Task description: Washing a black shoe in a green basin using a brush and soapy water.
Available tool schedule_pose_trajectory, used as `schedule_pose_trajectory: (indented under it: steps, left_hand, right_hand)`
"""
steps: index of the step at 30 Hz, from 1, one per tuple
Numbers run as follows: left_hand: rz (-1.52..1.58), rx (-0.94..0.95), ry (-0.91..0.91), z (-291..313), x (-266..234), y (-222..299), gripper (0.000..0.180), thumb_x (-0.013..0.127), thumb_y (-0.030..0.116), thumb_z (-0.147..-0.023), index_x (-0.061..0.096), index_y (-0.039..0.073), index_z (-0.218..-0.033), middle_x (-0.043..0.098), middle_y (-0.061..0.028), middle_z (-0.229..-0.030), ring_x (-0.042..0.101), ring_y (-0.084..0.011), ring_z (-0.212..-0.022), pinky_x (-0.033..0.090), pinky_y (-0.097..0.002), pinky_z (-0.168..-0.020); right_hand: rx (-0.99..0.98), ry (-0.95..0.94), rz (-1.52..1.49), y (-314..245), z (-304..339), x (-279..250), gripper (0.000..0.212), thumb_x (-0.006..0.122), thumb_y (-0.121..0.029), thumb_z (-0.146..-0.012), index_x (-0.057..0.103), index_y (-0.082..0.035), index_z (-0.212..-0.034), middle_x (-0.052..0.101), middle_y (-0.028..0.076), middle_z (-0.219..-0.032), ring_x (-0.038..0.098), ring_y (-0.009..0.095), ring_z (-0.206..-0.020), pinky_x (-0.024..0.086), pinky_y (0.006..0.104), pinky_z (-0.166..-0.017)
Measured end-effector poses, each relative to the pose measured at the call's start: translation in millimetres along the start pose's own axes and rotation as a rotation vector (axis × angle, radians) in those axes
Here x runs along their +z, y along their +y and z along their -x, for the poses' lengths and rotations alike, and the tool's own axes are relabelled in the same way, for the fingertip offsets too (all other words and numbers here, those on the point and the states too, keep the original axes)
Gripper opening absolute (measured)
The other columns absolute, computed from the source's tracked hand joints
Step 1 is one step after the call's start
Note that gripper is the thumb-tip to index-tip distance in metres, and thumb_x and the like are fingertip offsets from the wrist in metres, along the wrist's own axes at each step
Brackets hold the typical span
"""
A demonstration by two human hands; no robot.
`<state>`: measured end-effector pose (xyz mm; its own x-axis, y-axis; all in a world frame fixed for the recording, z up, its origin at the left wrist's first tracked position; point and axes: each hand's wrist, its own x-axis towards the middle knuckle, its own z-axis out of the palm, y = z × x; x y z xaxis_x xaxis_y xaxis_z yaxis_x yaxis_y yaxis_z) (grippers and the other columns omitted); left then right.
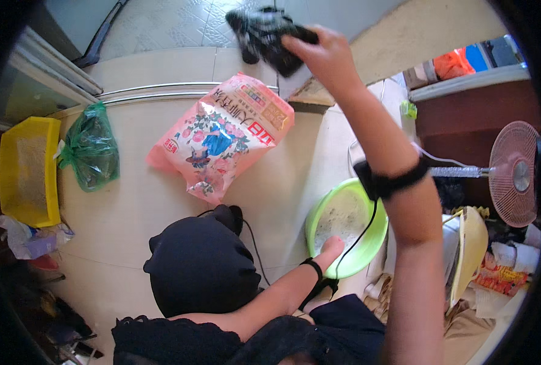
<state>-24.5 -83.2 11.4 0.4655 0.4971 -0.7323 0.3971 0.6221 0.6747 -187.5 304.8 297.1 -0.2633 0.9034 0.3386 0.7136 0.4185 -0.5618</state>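
Note:
My right hand (322,48) is stretched far forward and holds a glossy black item (270,39) over the doorway. The item is blurred, so its kind is unclear. Low on the right, my left hand (333,245) reaches into a light-green basin (377,243) of cloudy, foamy water (343,213). Its fingers are hidden there, and whatever they touch cannot be made out. A black band with a dark box and a cord sits on my right forearm, and another black band is round my left wrist.
A pink flowered bag (228,137) lies ahead on the tiles. To the left are a green plastic bag (91,149) and a yellow tray (51,176) of grey granules. A fan (516,173) stands right. A black rounded form (200,267) is close in front of me.

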Motion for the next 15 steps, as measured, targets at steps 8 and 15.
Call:
schedule_pose_trajectory:
  steps: [8,15]
  left_hand:
    - [-0.122,0.003,0.082,-14.6,-17.4,-1.1,0.028,0.048,0.028,-0.081,0.061,0.006,-0.092,0.062,-0.0213,-0.092,0.059,-0.0379,-0.089,0.046,-0.0459,-0.077]
    - [-0.100,0.036,0.125,-40.7,-31.6,-9.1,0.024,0.055,0.021,-0.075,0.067,0.002,-0.084,0.065,-0.0173,-0.089,0.061,-0.0294,-0.086,0.046,-0.0397,-0.076]
  right_hand:
    - [0.387,-0.356,-0.348,30.3,66.8,-58.4,0.043,0.063,-0.025,-0.083,0.051,0.001,-0.116,0.059,0.010,-0.095,0.057,0.013,-0.072,0.048,0.0261,-0.065]
    - [0.788,-0.369,-0.109,106.9,333.9,-142.5,0.036,0.058,-0.033,-0.083,0.064,0.000,-0.096,0.059,0.002,-0.071,0.054,0.009,-0.062,0.046,0.0247,-0.059]
